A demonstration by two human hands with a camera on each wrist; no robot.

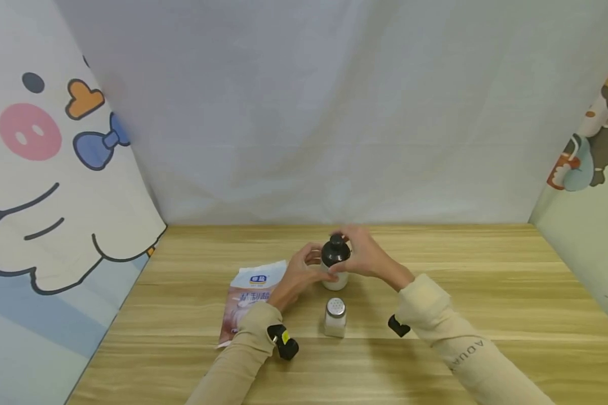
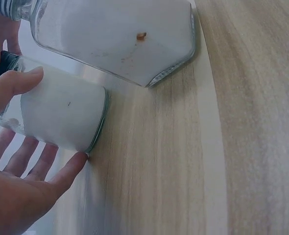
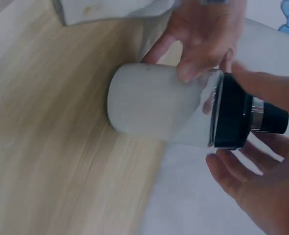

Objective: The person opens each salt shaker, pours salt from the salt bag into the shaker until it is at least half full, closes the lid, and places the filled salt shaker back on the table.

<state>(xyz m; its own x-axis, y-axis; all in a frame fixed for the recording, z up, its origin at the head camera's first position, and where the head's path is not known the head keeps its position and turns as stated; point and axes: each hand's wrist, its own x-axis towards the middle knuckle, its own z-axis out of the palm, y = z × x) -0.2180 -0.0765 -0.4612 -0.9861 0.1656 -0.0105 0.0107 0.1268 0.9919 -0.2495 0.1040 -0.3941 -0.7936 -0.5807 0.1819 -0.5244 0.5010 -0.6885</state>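
A round glass jar (image 1: 335,280) full of white powder stands upright toward the back of the table, with a black knobbed lid (image 1: 336,251) on top. My left hand (image 1: 301,275) holds the jar from the left, its thumb lying along the glass (image 2: 61,105) and its fingers curved beneath in the left wrist view. From the right, my right hand (image 1: 363,254) grips round the black lid, thumb at the lid's edge in the right wrist view. In front of the jar is a glass shaker (image 1: 335,323) with a perforated metal cap, also holding white contents.
A printed white-and-brown packet (image 1: 253,298) lies flat on the wooden table (image 1: 466,315), partly under my left forearm. Behind the table hangs a pale cloth (image 1: 304,112). Cartoon-printed panels (image 1: 56,197) rise at both sides.
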